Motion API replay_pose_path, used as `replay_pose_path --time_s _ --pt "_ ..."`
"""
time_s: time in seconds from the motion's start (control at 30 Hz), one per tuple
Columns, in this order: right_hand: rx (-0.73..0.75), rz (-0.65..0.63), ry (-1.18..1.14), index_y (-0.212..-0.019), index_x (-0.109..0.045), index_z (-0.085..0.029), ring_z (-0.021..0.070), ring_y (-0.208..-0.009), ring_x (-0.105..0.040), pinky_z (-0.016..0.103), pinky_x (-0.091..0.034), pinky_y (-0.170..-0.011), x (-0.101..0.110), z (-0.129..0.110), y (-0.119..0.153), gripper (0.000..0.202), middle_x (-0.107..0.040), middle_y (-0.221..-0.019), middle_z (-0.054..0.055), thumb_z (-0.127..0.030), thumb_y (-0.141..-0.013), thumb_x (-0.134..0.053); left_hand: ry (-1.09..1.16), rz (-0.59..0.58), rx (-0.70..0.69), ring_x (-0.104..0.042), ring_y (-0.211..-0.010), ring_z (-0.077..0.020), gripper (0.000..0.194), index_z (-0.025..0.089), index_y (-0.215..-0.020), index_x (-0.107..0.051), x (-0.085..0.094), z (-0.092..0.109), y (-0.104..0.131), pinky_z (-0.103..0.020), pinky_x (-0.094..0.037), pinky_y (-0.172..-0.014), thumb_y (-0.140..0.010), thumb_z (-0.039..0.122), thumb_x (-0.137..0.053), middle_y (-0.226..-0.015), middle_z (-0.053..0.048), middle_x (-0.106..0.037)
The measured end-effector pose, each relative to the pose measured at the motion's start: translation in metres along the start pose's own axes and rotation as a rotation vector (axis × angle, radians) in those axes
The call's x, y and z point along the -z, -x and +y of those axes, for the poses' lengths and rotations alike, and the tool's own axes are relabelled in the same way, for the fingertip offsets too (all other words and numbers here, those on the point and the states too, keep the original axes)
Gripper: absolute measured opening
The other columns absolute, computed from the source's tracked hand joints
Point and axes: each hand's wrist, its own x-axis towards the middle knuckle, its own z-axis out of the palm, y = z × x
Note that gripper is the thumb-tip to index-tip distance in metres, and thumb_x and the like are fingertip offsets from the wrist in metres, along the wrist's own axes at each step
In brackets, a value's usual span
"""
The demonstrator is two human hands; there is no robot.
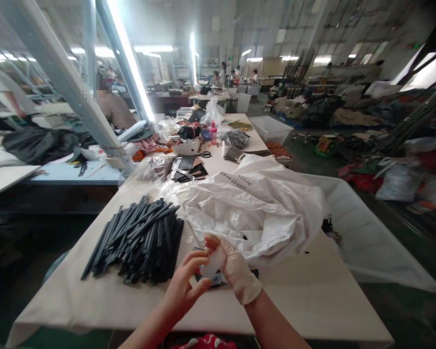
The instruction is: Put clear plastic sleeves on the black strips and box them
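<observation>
Two hands were close together above a cream table (298, 305): the bare left hand (187, 280), thumb and fingers parted, and the gloved right hand (240, 274), apparently pinching a small clear sheet (213, 264). Handling it seemed the current step; shifting it likely called for light fingertips.

Table (298, 295), far half: 1 pink bottle (213, 135), upright; 1 pair of scissors (205, 154) lying nearer. White bin (271, 128) just off the right edge. Left: light-blue bench (76, 173), black bundle (38, 145), 1 long lit tube (131, 58) above.
</observation>
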Motion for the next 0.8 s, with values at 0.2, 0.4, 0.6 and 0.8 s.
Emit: replay_pose_path --time_s 0.2,0.4,0.6,0.8 --pt "0.226 0.069 0.432 -0.094 -0.068 -0.021 0.0178 -0.085 -0.057 0.031 -0.042 -0.082 -0.022 0.009 0.02 0.036 -0.067 -0.085 0.003 -0.05 -0.075 -0.055 0.429 0.132 0.519 -0.049 -0.045 -0.008 0.025 0.016 -0.068 -0.05 0.009 -0.019 0.006 -0.019 -0.04 -0.044 -0.07 0.039 -0.059 -0.053 0.004 -0.054" --pt "0.09 -0.06 0.442 -0.06 -0.06 -0.017 0.0104 -0.055 -0.045 0.024 -0.037 -0.056 -0.023 0.038 0.028 0.026 -0.052 -0.056 -0.003 -0.041 -0.069 -0.066 0.34 0.125 0.412 -0.043 -0.038 -0.006 0.029 0.018 -0.067 -0.043 0.013 -0.018 0.014 -0.016 -0.032 -0.037 -0.073 0.044 -0.055 -0.049 0.007 -0.051" --pt "0.196 0.243 0.391 -0.05 -0.046 -0.019 0.0088 -0.049 -0.035 0.024 -0.032 -0.05 0.0 0.051 0.012 0.039 -0.041 -0.05 -0.006 -0.048 -0.062 -0.07 -0.271 -0.183 0.295 -0.058 -0.052 -0.0113 0.039 0.018 -0.075 -0.053 0.047 -0.046 -0.021 -0.02 -0.043 -0.051 -0.089 0.042 -0.026 -0.062 -0.001 -0.063" --pt "0.192 0.337 0.158 -0.059 -0.057 -0.018 0.008 -0.05 -0.041 0.022 -0.035 -0.05 0.01 0.021 0.001 0.031 -0.051 -0.053 -0.005 -0.042 -0.057 -0.075 -1.015 0.062 0.404 -0.056 -0.099 -0.0278 0.029 0.011 -0.103 -0.055 0.146 -0.106 -0.089 -0.037 -0.042 -0.079 -0.083 0.024 -0.039 -0.11 -0.018 -0.057"
